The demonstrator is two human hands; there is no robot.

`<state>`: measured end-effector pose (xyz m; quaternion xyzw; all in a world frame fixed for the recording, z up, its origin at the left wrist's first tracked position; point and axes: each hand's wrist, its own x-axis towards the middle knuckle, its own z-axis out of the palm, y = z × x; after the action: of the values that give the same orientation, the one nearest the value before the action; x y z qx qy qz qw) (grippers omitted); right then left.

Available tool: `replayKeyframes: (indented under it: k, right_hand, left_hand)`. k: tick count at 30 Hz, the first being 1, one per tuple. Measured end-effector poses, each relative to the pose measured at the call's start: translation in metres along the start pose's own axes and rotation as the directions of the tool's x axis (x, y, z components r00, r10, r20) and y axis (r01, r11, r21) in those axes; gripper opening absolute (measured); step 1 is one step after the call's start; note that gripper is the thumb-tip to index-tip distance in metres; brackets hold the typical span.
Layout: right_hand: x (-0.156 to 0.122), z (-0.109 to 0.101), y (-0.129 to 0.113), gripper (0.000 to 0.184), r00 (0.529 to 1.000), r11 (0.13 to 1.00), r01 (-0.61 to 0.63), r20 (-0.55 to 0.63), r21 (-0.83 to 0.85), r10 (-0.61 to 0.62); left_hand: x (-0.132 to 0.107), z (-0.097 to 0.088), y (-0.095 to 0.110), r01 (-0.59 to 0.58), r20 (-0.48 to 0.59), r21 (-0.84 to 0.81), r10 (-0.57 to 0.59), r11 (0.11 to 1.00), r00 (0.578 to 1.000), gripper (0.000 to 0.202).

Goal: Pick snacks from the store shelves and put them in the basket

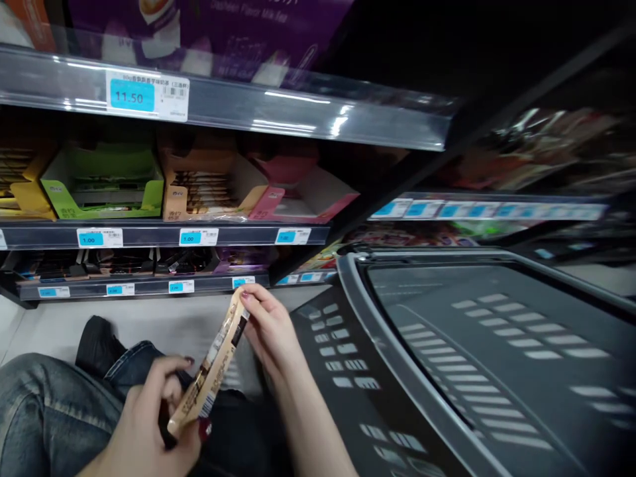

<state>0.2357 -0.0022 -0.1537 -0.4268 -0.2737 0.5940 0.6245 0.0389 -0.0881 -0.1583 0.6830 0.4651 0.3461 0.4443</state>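
Head view: thin packet point(212, 368) held at both ends

It is left of the basket point(382, 358) and looks light, bendy and slick; pinch its ends softly. Left hand point(152, 414) curls round the near end, one finger poking out. Right hand point(272, 326), farther out, nips the far end with thumb and fingers.
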Motion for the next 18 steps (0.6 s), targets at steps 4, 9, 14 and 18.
replayKeyframes:
  k: [4,9,14,18]
  right_hand:
    - [-0.009,-0.002,-0.012,0.018,0.993,0.951,0.104,-0.018,-0.292,-0.114]
    - [-0.012,0.006,-0.004,0.018,0.997,0.89,0.075,0.06,-0.449,-0.053]
    - [-0.023,0.01,-0.02,0.014,0.981,0.862,0.169,0.165,-0.478,-0.101]
    - [-0.04,0.02,-0.034,0.008,0.876,0.596,0.425,0.475,-0.681,-0.082]
  left_hand:
    - [0.016,0.015,-0.011,0.458,0.524,-0.325,-0.245,0.828,0.816,0.035]
    - [0.007,0.04,-0.018,0.6,0.626,-0.411,-0.266,0.687,0.733,0.034]
    - [0.01,0.046,-0.027,0.599,0.562,-0.299,-0.37,0.743,0.739,0.036]
    - [0.02,0.037,-0.049,0.343,0.416,-0.145,-0.257,0.928,0.872,0.026]
